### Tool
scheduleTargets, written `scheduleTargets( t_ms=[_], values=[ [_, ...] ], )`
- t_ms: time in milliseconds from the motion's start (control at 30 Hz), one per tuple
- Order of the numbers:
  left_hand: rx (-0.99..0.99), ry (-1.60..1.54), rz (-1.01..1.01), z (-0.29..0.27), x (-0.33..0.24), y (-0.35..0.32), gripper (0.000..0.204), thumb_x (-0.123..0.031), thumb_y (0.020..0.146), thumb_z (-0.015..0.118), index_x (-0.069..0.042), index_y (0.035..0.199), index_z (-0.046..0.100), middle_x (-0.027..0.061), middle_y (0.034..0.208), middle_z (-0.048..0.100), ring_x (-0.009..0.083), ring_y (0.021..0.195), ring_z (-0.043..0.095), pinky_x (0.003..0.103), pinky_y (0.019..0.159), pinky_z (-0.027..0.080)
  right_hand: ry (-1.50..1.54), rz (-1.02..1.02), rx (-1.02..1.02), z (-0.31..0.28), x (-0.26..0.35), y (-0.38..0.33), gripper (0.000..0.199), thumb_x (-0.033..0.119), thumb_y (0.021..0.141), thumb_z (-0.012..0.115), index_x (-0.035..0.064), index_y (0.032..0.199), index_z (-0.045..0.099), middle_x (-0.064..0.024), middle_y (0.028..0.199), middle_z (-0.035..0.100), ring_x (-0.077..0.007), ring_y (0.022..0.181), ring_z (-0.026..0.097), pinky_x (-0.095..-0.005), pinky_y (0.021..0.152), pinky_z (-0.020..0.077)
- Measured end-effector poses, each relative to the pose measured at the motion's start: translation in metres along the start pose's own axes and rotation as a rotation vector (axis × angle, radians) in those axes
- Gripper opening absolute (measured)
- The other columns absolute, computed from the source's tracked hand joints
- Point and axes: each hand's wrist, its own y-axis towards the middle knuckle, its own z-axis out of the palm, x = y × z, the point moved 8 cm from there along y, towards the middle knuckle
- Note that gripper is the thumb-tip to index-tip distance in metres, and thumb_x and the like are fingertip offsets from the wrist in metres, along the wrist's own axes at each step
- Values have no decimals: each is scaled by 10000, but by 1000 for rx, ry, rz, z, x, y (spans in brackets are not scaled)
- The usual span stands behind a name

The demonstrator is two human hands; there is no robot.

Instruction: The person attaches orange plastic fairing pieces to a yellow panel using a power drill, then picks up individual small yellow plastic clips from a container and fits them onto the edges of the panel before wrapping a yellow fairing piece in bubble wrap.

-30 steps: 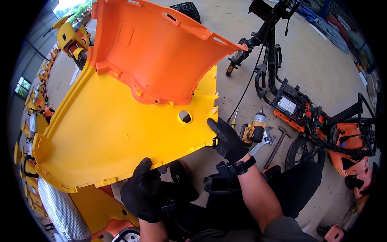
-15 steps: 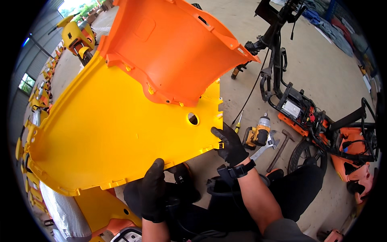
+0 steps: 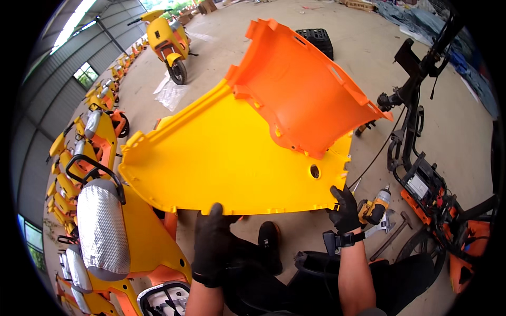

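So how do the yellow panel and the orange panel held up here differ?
The yellow panel is the larger, a broad, nearly flat sheet; the orange panel is smaller and curves up like a trough. The yellow panel has a round hole near its right edge; the orange panel shows ribs and tabs along its rim. Both gloved hands, left and right, grip the yellow panel's lower edge, not the orange one. Both are glossy plastic bodywork, joined together.

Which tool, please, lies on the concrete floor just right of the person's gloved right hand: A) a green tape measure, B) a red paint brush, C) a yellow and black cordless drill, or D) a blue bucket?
C: a yellow and black cordless drill lies on the concrete floor beside the black-gloved right hand, whose grip is on the edge of the large yellow plastic body panel.
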Motion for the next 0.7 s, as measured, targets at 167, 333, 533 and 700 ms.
scheduleTargets(
  t_ms=[167, 333, 533, 700],
  values=[
    [-260, -1336, -321, -16, 27, 7, 323, -291, 1019, 480, -40, 1212, 547, 87, 1128, 660, 231, 1104, 613, 379, 889, 502, -119, -42, -21, -4, 4, -7, 364, 131, 979, 554, 27, 1321, 487, -98, 1256, 597, -211, 1173, 585, -329, 995, 470],
    [-211, -1194, -346, -18, 34, 16, 300, -124, 962, 558, 32, 1217, 538, 134, 1098, 659, 236, 983, 671, 358, 825, 555, 27, 82, -83, -24, -15, -6, 373, 76, 937, 603, 35, 1295, 509, -104, 1243, 605, -219, 1157, 593, -336, 982, 484],
    [-64, -1082, -444, -7, 56, 12, 338, -117, 907, 628, 20, 1207, 553, 119, 1046, 667, 233, 850, 682, 329, 711, 563, 119, 68, -85, -36, -31, -5, 379, 134, 926, 626, 40, 1278, 520, -99, 1227, 612, -237, 1123, 606, -369, 959, 500],
    [51, -1051, -333, -1, 79, 35, 371, -109, 899, 636, 50, 1215, 524, 185, 1087, 652, 374, 940, 674, 471, 789, 593, 117, 50, -186, -27, -19, 1, 403, 228, 951, 614, 69, 1309, 521, -93, 1263, 609, -254, 1151, 589, -399, 952, 497]
  ],
)
